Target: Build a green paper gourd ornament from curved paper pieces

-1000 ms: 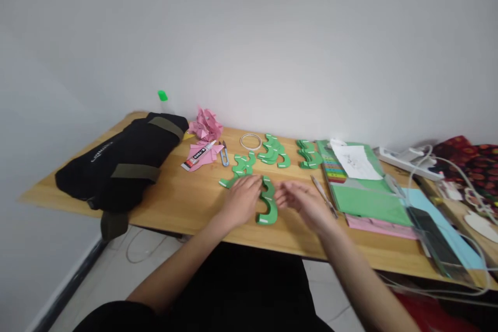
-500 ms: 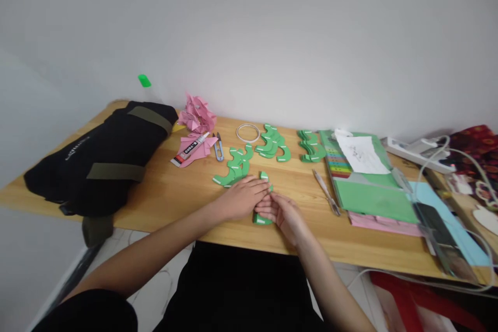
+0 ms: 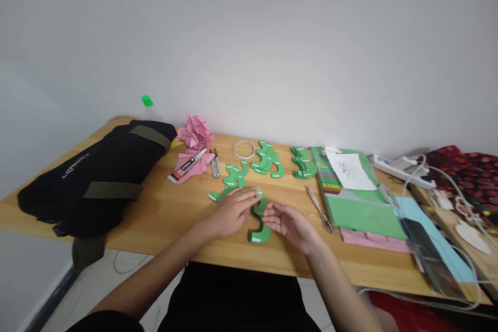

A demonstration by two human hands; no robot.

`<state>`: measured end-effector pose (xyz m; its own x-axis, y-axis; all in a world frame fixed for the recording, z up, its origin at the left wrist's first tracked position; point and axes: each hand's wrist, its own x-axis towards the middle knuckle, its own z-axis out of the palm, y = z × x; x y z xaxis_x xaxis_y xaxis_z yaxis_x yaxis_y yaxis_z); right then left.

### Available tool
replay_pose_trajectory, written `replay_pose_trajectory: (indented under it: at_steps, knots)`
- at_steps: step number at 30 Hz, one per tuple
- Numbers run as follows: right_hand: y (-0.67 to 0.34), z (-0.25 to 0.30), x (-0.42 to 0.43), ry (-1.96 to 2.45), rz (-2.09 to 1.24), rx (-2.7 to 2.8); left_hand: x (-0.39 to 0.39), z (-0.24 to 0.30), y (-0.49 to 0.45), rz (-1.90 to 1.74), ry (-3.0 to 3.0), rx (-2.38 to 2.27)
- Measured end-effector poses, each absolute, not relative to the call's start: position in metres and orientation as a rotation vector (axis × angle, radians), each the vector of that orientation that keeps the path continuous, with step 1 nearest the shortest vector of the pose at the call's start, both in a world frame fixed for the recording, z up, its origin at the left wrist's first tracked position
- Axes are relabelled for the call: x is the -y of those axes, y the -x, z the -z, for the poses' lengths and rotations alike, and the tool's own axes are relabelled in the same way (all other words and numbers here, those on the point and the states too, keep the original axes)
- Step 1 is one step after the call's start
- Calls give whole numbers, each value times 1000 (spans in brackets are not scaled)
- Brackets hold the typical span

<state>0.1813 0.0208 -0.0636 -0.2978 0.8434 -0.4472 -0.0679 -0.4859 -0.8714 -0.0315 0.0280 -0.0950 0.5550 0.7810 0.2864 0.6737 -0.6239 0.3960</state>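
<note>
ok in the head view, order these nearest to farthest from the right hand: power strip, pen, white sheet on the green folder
1. Pen: just right of the right hand.
2. White sheet: farther right and back, on the green folder.
3. Power strip: farthest right of the three, beyond the folder.

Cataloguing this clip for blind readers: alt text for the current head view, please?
A person's left hand and right hand flank a wavy green piece on a wooden table. Beyond lie more green pieces, a glue tube and snips; a black bag lies to the left, a green folder to the right.
</note>
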Motion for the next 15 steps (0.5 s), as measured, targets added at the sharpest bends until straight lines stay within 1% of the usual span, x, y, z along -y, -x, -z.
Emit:
replay_pose_trajectory:
  at_steps: [4,6,8,10,12,15]
  knots:
    - [-181,62,-6,1364,-1512,1275,-19,95,66,-729,-2391,-1620]
    - [-173,70,7,1440,-1175,1627,-15,96,80,-712,-2338,-1733]
    - [-166,83,19,1524,-752,2015,-13,98,89,-671,-2324,-1763]
    - [-161,96,26,1595,-453,2225,-12,99,91,-634,-2326,-1756]
    - [-162,105,28,1637,-306,2282,-13,99,90,-617,-2326,-1747]
    - [-167,111,26,1658,-230,2263,-15,100,88,-617,-2315,-1743]
